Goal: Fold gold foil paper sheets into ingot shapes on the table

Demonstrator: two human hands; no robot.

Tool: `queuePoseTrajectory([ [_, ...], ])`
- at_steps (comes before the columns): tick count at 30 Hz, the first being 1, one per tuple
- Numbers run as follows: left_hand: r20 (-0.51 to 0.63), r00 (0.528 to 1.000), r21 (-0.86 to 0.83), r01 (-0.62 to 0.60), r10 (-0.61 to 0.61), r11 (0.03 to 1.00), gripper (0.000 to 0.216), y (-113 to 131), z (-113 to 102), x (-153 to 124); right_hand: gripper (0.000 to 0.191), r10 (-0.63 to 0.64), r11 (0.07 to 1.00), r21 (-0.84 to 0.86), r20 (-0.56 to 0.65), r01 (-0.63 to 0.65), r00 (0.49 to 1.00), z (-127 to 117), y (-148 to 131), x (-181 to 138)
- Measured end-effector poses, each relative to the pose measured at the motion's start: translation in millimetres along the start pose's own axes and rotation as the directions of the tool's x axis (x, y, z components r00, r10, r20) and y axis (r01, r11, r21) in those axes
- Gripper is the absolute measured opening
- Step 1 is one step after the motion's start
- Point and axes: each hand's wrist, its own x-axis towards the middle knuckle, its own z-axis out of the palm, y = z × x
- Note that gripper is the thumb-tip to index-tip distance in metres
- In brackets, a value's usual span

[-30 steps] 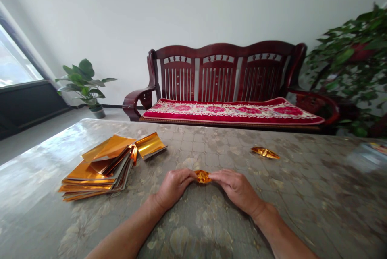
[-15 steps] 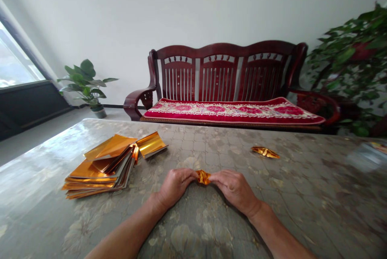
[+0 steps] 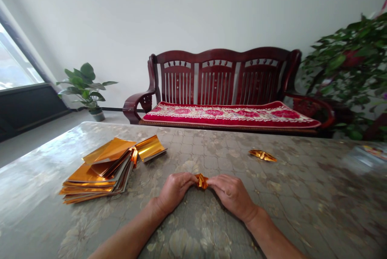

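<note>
Between my hands is a small folded piece of gold foil paper [image 3: 201, 181], shiny and creased, just above or on the table. My left hand [image 3: 177, 188] pinches its left end, and my right hand [image 3: 231, 192] pinches its right end; the fingertips partly hide both ends. Farther off to the right lies a finished-looking gold foil ingot [image 3: 262, 155], narrow with pointed tips. A stack of gold foil sheets [image 3: 93, 182] rests to the left, its layers uneven. One curled gold sheet [image 3: 150, 147] sits against the stack's right side.
The table [image 3: 193, 226] has a patterned, glossy cover. A clear plastic item [image 3: 367, 156] lies near its right edge. Beyond stands a dark red wooden bench [image 3: 216, 83] with a floral cushion [image 3: 236, 114]. Potted plants [image 3: 87, 88] flank it.
The view has shifted slightly, so the surroundings sit a little lower. Both hands keep their pinch on the foil piece, which looks a bit narrower between the fingers.
</note>
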Motion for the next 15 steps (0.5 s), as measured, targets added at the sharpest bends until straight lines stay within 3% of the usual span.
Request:
queuePoseTrajectory([
  [8,0.004,0.998,-0.002,0.058,-0.058,0.998,0.015,1.2,-1.5,-2.0,0.028,0.060,0.998,0.007,-0.069,-0.060,0.996,-4.3,-0.2,-1.3],
  [15,0.024,0.995,-0.038,0.094,-0.093,0.995,0.015,6.9,-4.1,1.2,0.026,0.088,0.994,0.061,-0.032,-0.086,0.996,-4.3,1.9,-1.1],
])
